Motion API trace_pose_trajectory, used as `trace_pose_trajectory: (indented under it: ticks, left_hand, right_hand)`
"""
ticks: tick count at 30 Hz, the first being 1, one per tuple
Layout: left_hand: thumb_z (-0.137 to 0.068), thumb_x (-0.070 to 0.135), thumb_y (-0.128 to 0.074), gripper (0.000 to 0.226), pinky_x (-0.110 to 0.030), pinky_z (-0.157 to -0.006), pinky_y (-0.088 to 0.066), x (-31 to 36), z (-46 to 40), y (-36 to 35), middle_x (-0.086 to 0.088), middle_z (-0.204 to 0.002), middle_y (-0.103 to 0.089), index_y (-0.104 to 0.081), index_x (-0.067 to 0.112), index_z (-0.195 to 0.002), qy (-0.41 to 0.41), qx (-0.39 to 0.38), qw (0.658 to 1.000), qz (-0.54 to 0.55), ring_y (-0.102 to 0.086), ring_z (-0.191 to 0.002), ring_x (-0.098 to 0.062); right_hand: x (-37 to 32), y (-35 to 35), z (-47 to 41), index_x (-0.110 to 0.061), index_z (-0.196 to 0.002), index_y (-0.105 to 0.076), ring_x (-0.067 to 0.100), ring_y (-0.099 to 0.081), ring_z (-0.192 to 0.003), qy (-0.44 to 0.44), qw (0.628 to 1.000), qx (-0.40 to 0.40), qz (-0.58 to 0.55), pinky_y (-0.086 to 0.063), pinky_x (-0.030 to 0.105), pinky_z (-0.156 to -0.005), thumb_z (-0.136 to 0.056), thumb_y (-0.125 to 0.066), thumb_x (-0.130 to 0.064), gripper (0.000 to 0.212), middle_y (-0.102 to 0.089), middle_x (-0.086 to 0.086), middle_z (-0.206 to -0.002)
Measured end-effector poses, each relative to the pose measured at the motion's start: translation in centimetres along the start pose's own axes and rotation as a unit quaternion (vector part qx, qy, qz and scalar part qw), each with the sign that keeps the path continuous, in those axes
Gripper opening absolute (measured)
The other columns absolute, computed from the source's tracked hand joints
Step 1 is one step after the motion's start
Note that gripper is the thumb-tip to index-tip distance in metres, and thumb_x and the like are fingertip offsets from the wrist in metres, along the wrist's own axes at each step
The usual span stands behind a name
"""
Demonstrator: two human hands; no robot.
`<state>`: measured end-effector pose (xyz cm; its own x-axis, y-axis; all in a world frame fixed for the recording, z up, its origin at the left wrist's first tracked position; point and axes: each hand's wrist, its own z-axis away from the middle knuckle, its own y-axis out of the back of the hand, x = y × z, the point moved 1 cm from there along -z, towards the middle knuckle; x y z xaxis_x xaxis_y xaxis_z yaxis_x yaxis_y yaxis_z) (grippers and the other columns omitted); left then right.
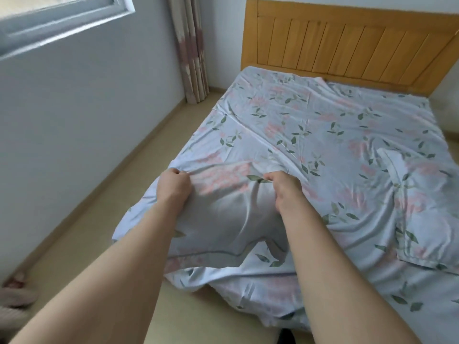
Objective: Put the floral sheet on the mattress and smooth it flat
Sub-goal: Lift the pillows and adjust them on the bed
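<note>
The floral sheet (310, 135), pale blue with pink flowers and green leaves, lies spread over the mattress, which it hides almost fully. Its near end is bunched and folded back, with the plain underside showing and a hem hanging over the foot of the bed. My left hand (173, 186) grips a fold of the sheet near the bed's left edge. My right hand (285, 192) grips another fold a little to the right. A taut ridge of cloth runs between the two hands. Wrinkles and a turned-over flap lie at the right.
A wooden headboard (347, 45) stands at the far end of the bed. A wall with a window (62, 21) runs along the left, with a curtain (191, 50) in the corner. A strip of beige floor (111, 194) lies between wall and bed. Pinkish cloth (15, 294) lies at the lower left.
</note>
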<state>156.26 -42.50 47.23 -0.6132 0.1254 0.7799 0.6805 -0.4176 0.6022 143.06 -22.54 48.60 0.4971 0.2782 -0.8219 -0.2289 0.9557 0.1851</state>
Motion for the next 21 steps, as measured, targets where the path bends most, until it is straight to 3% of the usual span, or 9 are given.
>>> trace_pose_trajectory:
  ticks: [5, 9, 15, 21]
  left_hand:
    - [-0.091, 0.02, -0.049, 0.021, -0.03, -0.058, -0.035, -5.2, -5.4, 11.7, -0.004, -0.066, -0.05, -0.052, 0.011, -0.072, -0.024, 0.018, 0.999, -0.011, -0.044, -0.062, -0.023]
    - [-0.094, 0.024, -0.049, 0.024, -0.032, -0.071, -0.043, -8.0, -11.0, 18.8, -0.01, -0.081, -0.062, -0.062, 0.004, -0.088, -0.008, 0.037, 0.999, 0.012, -0.054, -0.075, -0.027]
    - [-0.094, 0.025, -0.049, 0.022, -0.033, -0.07, -0.043, -8.5, -18.6, 21.1, -0.008, -0.081, -0.063, -0.061, 0.008, -0.087, -0.011, 0.028, 1.0, -0.011, -0.055, -0.077, -0.028]
    - [-0.095, 0.024, -0.046, 0.024, -0.032, -0.063, -0.039, -9.5, -28.6, 22.5, -0.004, -0.068, -0.051, -0.048, 0.011, -0.075, -0.004, 0.023, 1.0, -0.02, -0.046, -0.065, -0.024]
  right_hand:
    - [-1.4, -10.6, 7.2, -0.006, -0.112, -0.062, 0.029, -0.062, -0.094, 0.026, 0.998, -0.03, -0.038, -0.051, 0.035, -0.086, -0.073, -0.072, -0.021, 0.043, -0.065, 0.006, -0.103]
    - [-3.3, -18.9, 11.4, -0.011, -0.124, -0.059, 0.032, -0.059, -0.105, 0.076, 0.996, -0.028, -0.033, -0.047, 0.044, -0.097, -0.075, -0.068, -0.027, 0.052, -0.063, 0.006, -0.118]
    - [-5.5, -26.8, 10.4, -0.018, -0.096, -0.055, 0.027, -0.06, -0.087, 0.132, 0.99, 0.031, 0.027, -0.051, 0.041, -0.089, -0.08, -0.058, -0.025, 0.018, -0.063, 0.001, -0.095]
    - [-9.1, -36.8, 6.4, -0.016, -0.108, -0.063, 0.028, -0.063, -0.093, 0.135, 0.988, 0.042, 0.057, -0.051, 0.044, -0.091, -0.073, -0.055, -0.033, 0.04, -0.068, 0.0, -0.105]
